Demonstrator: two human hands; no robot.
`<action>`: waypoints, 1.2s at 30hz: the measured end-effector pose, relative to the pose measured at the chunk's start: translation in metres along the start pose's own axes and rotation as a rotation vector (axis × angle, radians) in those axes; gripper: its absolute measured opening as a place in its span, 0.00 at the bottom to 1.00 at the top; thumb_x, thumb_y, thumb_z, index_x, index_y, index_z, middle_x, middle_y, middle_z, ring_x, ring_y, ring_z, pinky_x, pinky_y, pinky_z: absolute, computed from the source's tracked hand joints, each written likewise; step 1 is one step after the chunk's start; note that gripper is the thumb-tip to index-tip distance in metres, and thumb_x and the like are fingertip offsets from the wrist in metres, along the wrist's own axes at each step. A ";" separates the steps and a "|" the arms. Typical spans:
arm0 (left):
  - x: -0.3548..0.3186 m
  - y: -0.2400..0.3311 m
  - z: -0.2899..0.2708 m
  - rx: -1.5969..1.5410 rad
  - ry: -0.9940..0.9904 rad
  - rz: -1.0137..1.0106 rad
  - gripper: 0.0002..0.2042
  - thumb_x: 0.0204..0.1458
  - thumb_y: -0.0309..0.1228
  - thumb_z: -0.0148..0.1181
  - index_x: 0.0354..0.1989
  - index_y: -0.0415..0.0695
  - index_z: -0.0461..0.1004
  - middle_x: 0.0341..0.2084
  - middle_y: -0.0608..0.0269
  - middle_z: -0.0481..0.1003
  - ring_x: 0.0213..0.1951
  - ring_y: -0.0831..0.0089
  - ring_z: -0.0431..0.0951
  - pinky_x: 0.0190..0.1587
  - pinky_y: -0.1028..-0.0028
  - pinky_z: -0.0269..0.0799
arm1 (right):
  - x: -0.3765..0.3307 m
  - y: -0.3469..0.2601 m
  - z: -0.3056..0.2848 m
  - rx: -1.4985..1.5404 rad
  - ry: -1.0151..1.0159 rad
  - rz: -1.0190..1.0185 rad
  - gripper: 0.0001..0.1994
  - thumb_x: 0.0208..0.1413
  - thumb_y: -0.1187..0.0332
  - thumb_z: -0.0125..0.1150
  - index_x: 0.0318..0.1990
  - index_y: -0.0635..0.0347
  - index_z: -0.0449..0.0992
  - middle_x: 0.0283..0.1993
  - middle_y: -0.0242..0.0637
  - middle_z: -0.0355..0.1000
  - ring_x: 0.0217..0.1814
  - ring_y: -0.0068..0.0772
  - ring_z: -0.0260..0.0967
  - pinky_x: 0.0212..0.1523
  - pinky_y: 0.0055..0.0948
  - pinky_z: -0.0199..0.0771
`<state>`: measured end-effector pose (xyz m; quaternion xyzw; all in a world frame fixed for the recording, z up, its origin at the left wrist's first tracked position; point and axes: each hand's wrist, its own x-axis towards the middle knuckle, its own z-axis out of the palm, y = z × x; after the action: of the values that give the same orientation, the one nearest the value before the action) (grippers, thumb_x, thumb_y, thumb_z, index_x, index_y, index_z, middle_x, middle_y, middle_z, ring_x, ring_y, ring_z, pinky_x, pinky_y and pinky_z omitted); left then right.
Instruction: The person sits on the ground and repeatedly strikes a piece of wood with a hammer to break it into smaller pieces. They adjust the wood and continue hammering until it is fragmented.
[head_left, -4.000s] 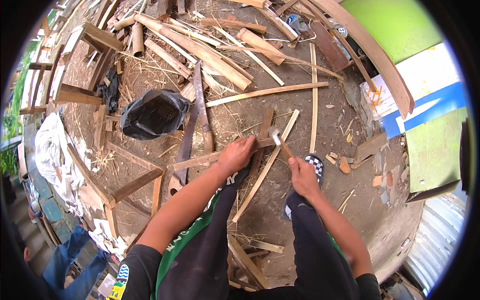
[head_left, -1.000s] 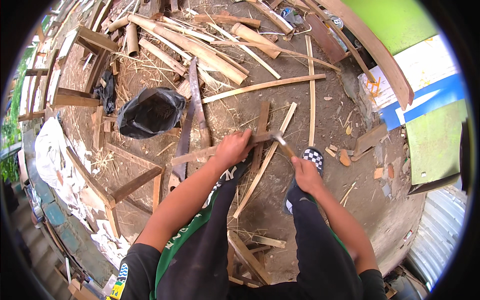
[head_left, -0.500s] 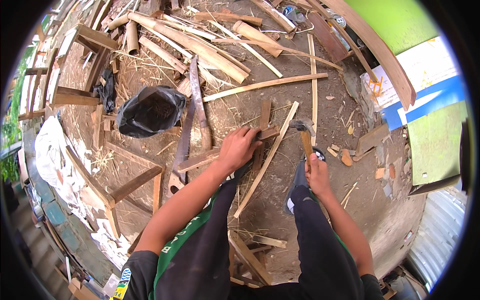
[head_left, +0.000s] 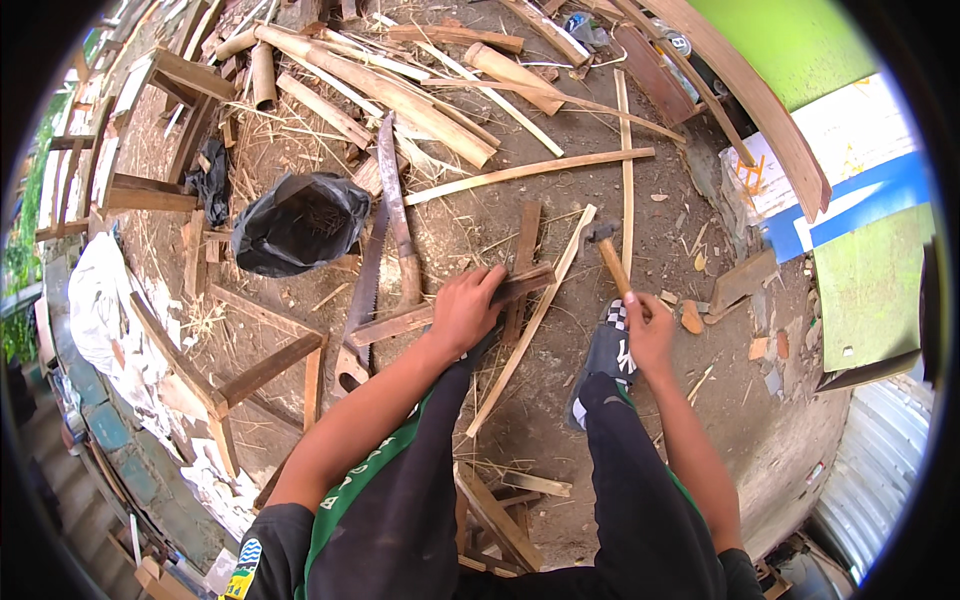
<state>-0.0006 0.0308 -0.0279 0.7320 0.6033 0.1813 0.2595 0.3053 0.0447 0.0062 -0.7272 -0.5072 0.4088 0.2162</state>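
My left hand (head_left: 468, 308) is closed around a short wooden bar (head_left: 523, 284), which slants up to the right over a darker wood piece (head_left: 527, 238) on the ground. In my right hand (head_left: 648, 328) is a hammer (head_left: 610, 258), gripped by its wooden handle, the head up and to the left near the bar's right end. A thin pale strip of wood (head_left: 530, 325) lies between the bar and my right foot. Left of my left hand lie a handsaw (head_left: 366, 310) and a machete-like long blade (head_left: 396, 200) with a wooden handle.
An open black plastic bag (head_left: 290, 240) with small dark bits inside stands at the left. Bamboo poles (head_left: 390, 85) and wood strips are heaped at the far side. A wooden frame (head_left: 270, 365) sits to the left. A long plank (head_left: 760, 95) leans at the right.
The hammer's head has shifted slightly left and its handle now tilts more. My right hand has moved a little to the right. My left hand has slid slightly left along the bar.
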 end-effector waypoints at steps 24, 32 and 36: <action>0.006 0.039 -0.040 -0.252 -0.025 0.389 0.26 0.42 0.29 0.74 0.54 0.51 0.79 0.30 0.61 0.76 0.32 0.59 0.80 0.34 0.62 0.76 | 0.040 -0.060 -0.011 -0.242 -0.192 -0.158 0.15 0.61 0.65 0.68 0.50 0.63 0.79 0.45 0.41 0.78 0.50 0.37 0.75 0.52 0.38 0.74; 0.015 0.051 -0.041 -0.239 -0.138 0.376 0.31 0.52 0.43 0.70 0.66 0.56 0.72 0.28 0.61 0.73 0.29 0.58 0.77 0.32 0.61 0.74 | 0.073 0.045 -0.024 -0.695 0.074 -0.234 0.19 0.61 0.67 0.63 0.58 0.59 0.72 0.54 0.45 0.71 0.59 0.53 0.67 0.60 0.48 0.68; 0.028 0.068 -0.047 -0.209 -0.230 0.333 0.31 0.49 0.37 0.74 0.64 0.50 0.73 0.32 0.56 0.78 0.31 0.55 0.80 0.34 0.60 0.76 | 0.052 0.052 -0.026 -0.463 0.195 -0.233 0.15 0.63 0.68 0.60 0.55 0.62 0.74 0.51 0.47 0.71 0.57 0.54 0.67 0.59 0.48 0.67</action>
<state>0.0315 0.0561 0.0492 0.8063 0.4186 0.1988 0.3675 0.3634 0.0745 -0.0363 -0.7298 -0.6443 0.1824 0.1377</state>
